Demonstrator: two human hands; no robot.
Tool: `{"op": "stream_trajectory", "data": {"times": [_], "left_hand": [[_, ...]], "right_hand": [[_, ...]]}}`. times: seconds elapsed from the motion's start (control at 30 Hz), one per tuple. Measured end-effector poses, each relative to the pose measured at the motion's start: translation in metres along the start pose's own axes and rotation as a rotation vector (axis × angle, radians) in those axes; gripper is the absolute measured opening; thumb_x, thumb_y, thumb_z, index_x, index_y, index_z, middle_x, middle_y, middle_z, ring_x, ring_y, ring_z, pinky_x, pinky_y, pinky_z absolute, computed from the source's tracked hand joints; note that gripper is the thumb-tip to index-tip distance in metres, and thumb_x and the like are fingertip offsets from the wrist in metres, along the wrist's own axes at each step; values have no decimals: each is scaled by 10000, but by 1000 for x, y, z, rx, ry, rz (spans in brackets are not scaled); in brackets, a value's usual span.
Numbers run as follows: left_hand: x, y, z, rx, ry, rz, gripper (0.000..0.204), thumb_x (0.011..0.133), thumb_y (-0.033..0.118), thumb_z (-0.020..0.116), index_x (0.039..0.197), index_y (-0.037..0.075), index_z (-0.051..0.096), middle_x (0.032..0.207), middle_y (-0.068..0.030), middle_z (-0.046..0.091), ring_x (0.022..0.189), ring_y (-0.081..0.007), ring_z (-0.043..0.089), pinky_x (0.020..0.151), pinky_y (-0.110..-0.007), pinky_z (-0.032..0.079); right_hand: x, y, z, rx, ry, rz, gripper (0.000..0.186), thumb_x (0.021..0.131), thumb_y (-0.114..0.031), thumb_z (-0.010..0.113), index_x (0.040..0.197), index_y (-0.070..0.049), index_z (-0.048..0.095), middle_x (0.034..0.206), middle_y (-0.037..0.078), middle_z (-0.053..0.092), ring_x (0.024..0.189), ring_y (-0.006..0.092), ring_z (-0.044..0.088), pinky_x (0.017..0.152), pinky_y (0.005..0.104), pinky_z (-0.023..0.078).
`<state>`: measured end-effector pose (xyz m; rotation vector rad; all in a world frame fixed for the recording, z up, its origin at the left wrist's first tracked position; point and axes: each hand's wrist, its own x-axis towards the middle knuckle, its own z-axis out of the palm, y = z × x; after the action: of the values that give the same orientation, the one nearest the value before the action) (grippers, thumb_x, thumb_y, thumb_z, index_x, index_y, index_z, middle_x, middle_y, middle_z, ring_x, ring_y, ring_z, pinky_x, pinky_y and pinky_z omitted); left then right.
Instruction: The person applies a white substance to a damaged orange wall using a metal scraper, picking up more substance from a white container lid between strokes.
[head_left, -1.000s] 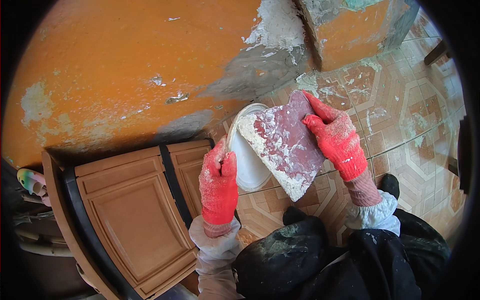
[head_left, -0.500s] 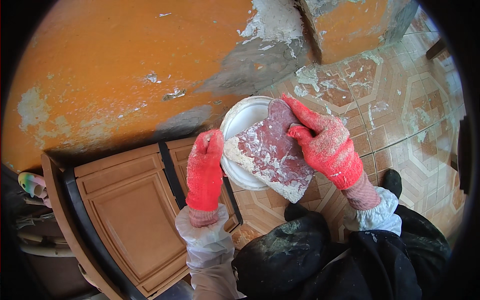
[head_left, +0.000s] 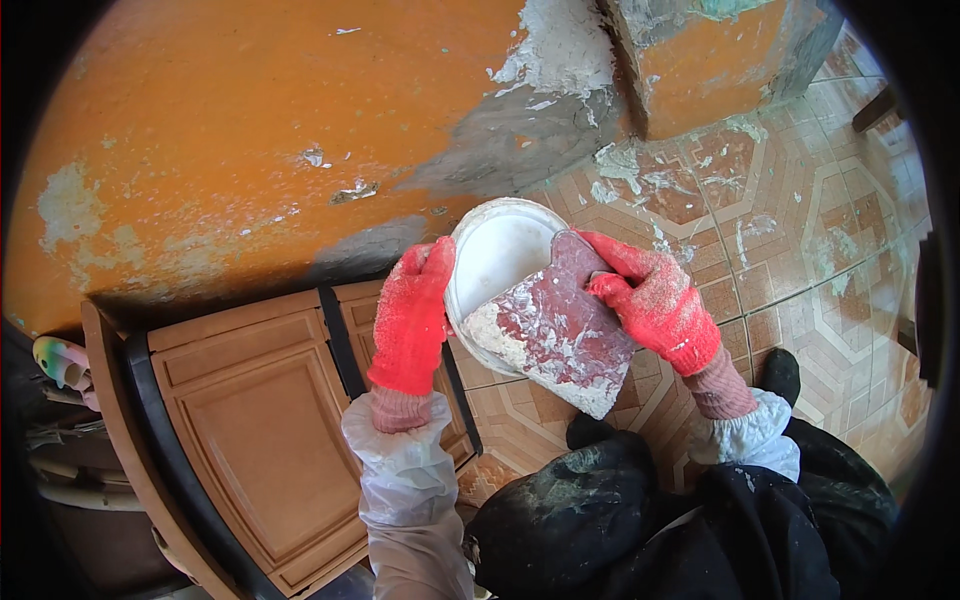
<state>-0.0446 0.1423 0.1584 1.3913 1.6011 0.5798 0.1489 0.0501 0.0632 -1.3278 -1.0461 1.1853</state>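
The left hand [head_left: 412, 318], in a red knitted glove, has its fingers [head_left: 432, 262] curled over the left rim of a white round bucket [head_left: 497, 252], closed on the edge and gripping it. The glove rises almost straight up the picture from a ribbed cuff and a pale, smeared sleeve [head_left: 405, 478] that enters from the lower edge.

The right hand [head_left: 655, 302], in a matching red glove, comes in from the lower right. Its fingers [head_left: 612, 285] are bent and pressed onto the upper right edge of a broad flat trowel blade [head_left: 555, 335], holding it; the thumb side is hidden behind the blade. The blade is dark red, streaked with white plaster, and lies tilted across the right half of the bucket's mouth, its caked left edge resting inside the rim. It covers much of the bucket's opening; the part that shows is white inside.

The bucket sits between the two hands, over a patterned tiled floor [head_left: 790, 230] spattered with white. Behind it stands an orange wall [head_left: 230, 130] with peeling paint and grey patches. At lower left, just beside the left forearm, is a brown panelled wooden door or cabinet front [head_left: 255, 410]. The person's dark, plaster-marked trousers [head_left: 620, 520] fill the lower middle.
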Motion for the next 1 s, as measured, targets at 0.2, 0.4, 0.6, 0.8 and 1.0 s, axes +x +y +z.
{"op": "stream_trajectory", "data": {"times": [0.2, 0.4, 0.6, 0.8, 1.0], "left_hand": [[13, -28, -3, -283, 125, -164, 198, 925, 274, 535, 990, 100, 604, 812, 21, 621, 654, -49, 558, 494, -194, 397], [-4, -88, -29, -553, 146, -78, 215, 916, 304, 554, 934, 95, 604, 682, 16, 603, 481, -58, 518, 377, -199, 356], [-25, -111, -8, -687, 282, -174, 264, 915, 306, 552, 994, 58, 595, 819, -35, 651, 649, -113, 613, 481, -227, 452], [-47, -122, 1, -749, 277, -155, 325, 932, 291, 510, 1073, 6, 575, 924, -87, 652, 786, -171, 637, 662, -292, 521], [-63, -143, -9, -780, 302, -146, 348, 947, 285, 469, 1089, -17, 565, 1005, -109, 633, 902, -195, 617, 782, -320, 503]], "right_hand": [[0, 16, -14, 328, -91, 335, 285, 841, -184, 622, 1077, -24, 613, 845, 6, 635, 767, 65, 541, 680, 258, 460], [-8, -12, -12, 707, -68, 350, 282, 849, -135, 602, 1109, -30, 575, 912, -2, 617, 799, 95, 563, 710, 261, 473], [1, -12, 13, 1064, 448, 107, 329, 852, -71, 541, 1172, -6, 505, 1006, 63, 601, 866, 173, 594, 785, 332, 501], [16, -11, 45, 714, 734, 156, 346, 818, -77, 587, 1158, -36, 538, 845, 18, 599, 650, 110, 521, 562, 253, 421], [38, -6, 69, 402, 822, -48, 474, 806, -23, 573, 1268, -51, 474, 982, 36, 621, 750, 81, 525, 642, 245, 438]]}}
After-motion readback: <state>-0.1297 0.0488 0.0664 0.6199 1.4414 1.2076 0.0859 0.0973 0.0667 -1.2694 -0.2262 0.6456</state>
